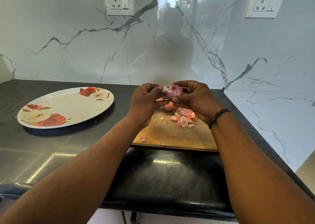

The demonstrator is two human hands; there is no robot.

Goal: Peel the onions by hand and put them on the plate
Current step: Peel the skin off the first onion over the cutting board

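Note:
A purple onion (174,92) is held in the air above the wooden cutting board (172,135). My right hand (196,101) grips it from the right, thumb below and fingers curled over its top. My left hand (145,101) pinches a loose pale flap of skin (165,88) at the onion's left side. A second, unpeeled orange-pink onion (169,107) lies on the board under my hands, partly hidden. The white plate with red roses (66,107) sits to the left with no onion on it.
Pink skin scraps (185,117) are scattered on the board, one more scrap (143,138) near its front left corner. The black counter (51,147) ends at marble walls behind and to the right. Two wall sockets (118,2) hang above.

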